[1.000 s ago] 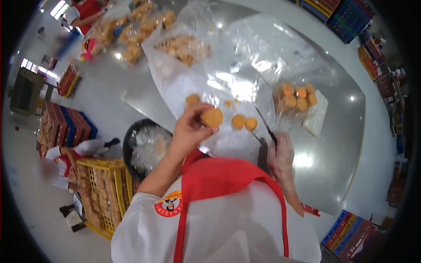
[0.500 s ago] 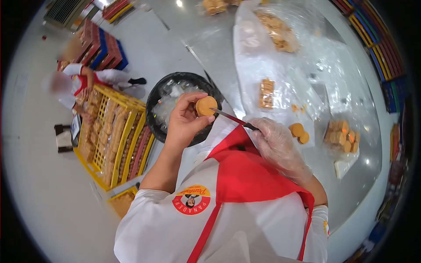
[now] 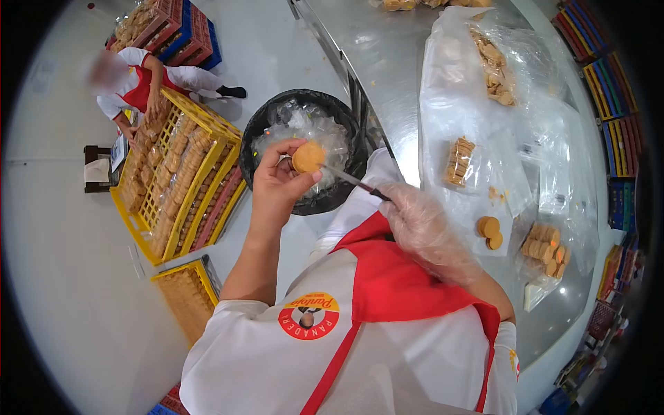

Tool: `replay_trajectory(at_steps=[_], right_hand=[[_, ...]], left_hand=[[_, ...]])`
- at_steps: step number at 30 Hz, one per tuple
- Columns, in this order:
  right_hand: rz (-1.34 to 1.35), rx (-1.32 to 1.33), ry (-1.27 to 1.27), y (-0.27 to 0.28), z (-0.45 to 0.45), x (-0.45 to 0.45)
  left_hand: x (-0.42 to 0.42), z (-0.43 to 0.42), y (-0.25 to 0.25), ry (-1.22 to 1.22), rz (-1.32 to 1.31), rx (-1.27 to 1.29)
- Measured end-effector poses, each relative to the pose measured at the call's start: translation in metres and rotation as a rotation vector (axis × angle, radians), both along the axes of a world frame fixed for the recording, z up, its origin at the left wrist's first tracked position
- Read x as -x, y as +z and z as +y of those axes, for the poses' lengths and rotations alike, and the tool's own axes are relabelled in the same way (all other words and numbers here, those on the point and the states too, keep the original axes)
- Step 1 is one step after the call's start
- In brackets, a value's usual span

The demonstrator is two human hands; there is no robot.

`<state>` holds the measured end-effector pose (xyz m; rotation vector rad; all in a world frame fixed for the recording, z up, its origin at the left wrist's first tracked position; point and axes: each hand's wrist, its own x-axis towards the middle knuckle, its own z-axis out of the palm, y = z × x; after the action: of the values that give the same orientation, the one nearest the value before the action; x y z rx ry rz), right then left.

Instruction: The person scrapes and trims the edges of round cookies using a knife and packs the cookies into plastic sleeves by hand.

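Note:
My bare left hand (image 3: 278, 181) pinches a round, golden-brown cookie (image 3: 308, 158) above a bin. My right hand (image 3: 422, 228), in a clear plastic glove, grips a knife (image 3: 351, 180). The knife's tip meets the cookie's right edge; I cannot tell whether it cuts in. To the right, two or three loose cookies (image 3: 489, 228) lie on a sheet on the metal table. A wrapped row of cookies (image 3: 460, 160) sits farther up, with some crumbs beside it. Another clear bag of cookies (image 3: 543, 249) is at the right.
A black-lined bin (image 3: 250, 149) full of clear plastic stands beside the metal table (image 3: 398, 90). At left, yellow crates (image 3: 149, 238) hold packed cookies, with a co-worker (image 3: 142, 86) behind them. Farther up the table lies a bag of broken pieces (image 3: 492, 69). Stacked coloured crates (image 3: 609, 90) line the right.
The camera view has shifted, so the table appears farther right and more of the bin shows. Both hands keep their holds, with the knife tip now lower on the cookie's edge.

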<state>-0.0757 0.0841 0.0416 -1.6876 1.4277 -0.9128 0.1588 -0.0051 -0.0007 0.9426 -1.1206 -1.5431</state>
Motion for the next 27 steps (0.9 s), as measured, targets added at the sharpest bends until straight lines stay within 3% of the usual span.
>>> replay_trajectory(at_steps=[2,6,9,12,15,24,27], right_hand=[[0.117,-0.016,-0.002,-0.011,-0.002,-0.002],[-0.128,-0.167,-0.075,-0.003,-0.007,-0.008],[-0.06,-0.037,0.024,-0.016,-0.008,-0.011],[-0.074,-0.134,-0.051,-0.01,-0.014,-0.011],[-0.056,0.033,0.046,-0.017,-0.008,-0.012],[-0.033,0.019,0.079,-0.007,-0.008,-0.011],[0.014,-0.008,-0.033,-0.012,-0.009,-0.008]], left_hand=[[-0.005,-0.001,-0.006,0.001,-0.024,0.009],[-0.011,0.002,-0.011,0.027,-0.03,-0.014],[-0.014,0.005,-0.015,0.017,-0.003,-0.064],[-0.016,0.009,-0.017,0.041,-0.028,-0.079],[-0.017,0.011,-0.018,0.035,0.007,-0.108],[-0.018,0.018,-0.019,0.04,0.012,-0.119],[-0.018,0.02,-0.021,0.052,0.005,-0.112]])
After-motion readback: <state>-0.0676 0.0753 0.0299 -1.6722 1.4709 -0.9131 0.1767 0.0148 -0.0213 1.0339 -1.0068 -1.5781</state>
